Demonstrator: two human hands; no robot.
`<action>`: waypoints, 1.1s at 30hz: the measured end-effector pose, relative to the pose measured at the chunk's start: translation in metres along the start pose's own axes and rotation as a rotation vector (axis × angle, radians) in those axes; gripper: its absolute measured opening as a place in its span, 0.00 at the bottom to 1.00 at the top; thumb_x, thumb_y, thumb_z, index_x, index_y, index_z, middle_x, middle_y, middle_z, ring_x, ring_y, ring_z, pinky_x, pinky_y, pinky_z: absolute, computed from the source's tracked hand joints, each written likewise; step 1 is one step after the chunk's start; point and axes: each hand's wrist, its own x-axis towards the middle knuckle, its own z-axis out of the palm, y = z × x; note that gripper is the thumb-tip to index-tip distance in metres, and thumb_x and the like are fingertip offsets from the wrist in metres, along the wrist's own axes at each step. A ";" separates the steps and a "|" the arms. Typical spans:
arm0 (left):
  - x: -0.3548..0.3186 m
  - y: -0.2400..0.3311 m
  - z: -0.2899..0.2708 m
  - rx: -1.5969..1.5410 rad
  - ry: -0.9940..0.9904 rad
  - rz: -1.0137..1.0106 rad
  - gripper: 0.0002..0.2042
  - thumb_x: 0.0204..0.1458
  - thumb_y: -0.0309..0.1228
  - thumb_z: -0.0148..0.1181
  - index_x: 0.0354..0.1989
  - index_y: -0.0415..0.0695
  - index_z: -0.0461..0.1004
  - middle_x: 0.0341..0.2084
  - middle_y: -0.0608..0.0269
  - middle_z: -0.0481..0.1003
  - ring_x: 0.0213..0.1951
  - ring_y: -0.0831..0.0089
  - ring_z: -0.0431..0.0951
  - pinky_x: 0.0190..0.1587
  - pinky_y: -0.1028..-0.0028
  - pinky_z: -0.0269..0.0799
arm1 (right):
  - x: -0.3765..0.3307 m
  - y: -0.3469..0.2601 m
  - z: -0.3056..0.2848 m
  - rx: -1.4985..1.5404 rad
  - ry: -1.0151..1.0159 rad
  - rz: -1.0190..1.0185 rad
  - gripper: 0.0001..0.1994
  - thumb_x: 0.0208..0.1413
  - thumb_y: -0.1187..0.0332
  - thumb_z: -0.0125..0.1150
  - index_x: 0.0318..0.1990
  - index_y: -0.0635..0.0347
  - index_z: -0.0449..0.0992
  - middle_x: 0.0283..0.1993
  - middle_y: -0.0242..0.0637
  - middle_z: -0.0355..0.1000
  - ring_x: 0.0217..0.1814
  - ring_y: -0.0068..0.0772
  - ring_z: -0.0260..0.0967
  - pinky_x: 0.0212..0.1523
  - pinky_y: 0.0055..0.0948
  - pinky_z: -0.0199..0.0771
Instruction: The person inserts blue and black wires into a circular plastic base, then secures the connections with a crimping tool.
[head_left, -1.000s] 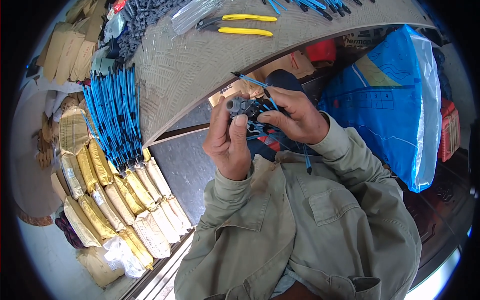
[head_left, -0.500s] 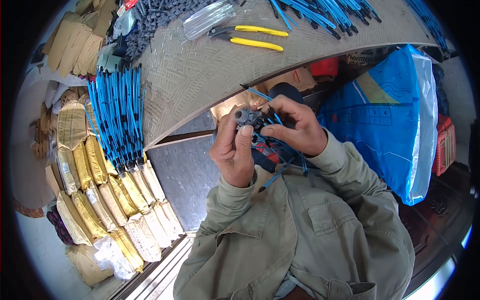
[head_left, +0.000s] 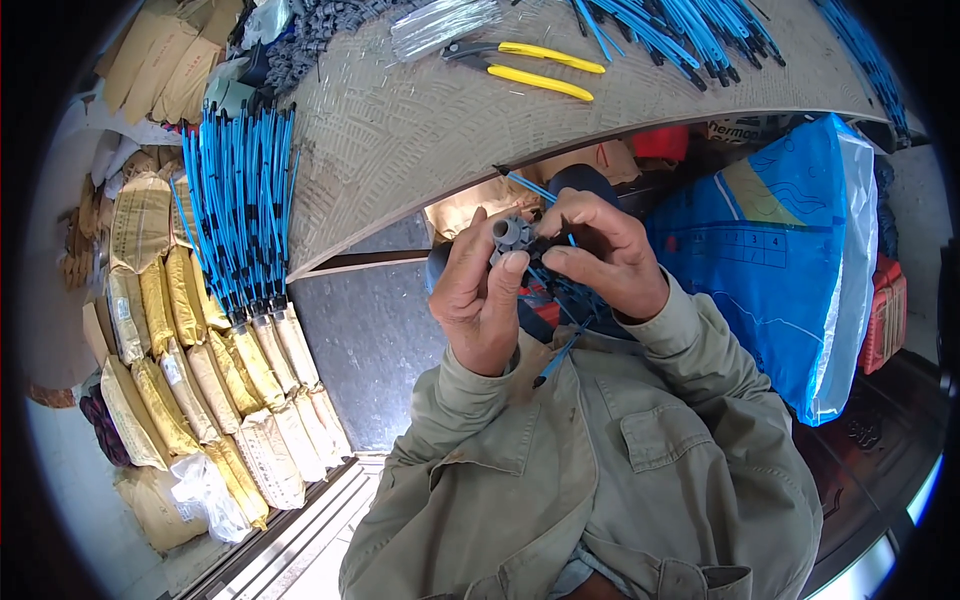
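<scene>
In front of my chest, my left hand point(head_left: 472, 300) grips a grey plastic pipe fitting point(head_left: 512, 235) between thumb and fingers, its round hollow end facing up. My right hand point(head_left: 622, 262) is closed at the fitting's right side, thumb and forefinger pinched together by a small dark part. Thin blue tubes point(head_left: 562, 358) with black ends hang below the fitting. One more blue tube point(head_left: 528, 184) sticks out up and left from behind my right hand. Exactly what sits between the right fingertips is hidden.
A patterned table point(head_left: 370, 150) curves ahead, bearing yellow-handled cutters point(head_left: 545, 72), clear thin strips point(head_left: 440, 28), grey fittings point(head_left: 330, 40) and blue tubes point(head_left: 680, 35). More tubes point(head_left: 240, 210) stand at left by stacked yellow packets point(head_left: 215, 390). A large blue bag point(head_left: 770, 270) is at right.
Both hands and the fitting sit slightly further right in view. The tubes beneath look less spread out. The whole scene has shifted a little as my head moved.
</scene>
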 end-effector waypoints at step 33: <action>-0.005 -0.006 0.006 -0.332 0.013 -0.103 0.17 0.48 0.28 0.59 0.45 0.30 0.71 0.40 0.53 0.72 0.45 0.69 0.71 0.49 0.70 0.65 | -0.012 0.007 0.009 -0.161 0.016 -0.079 0.13 0.49 0.73 0.62 0.41 0.62 0.67 0.40 0.32 0.62 0.40 0.20 0.61 0.40 0.20 0.63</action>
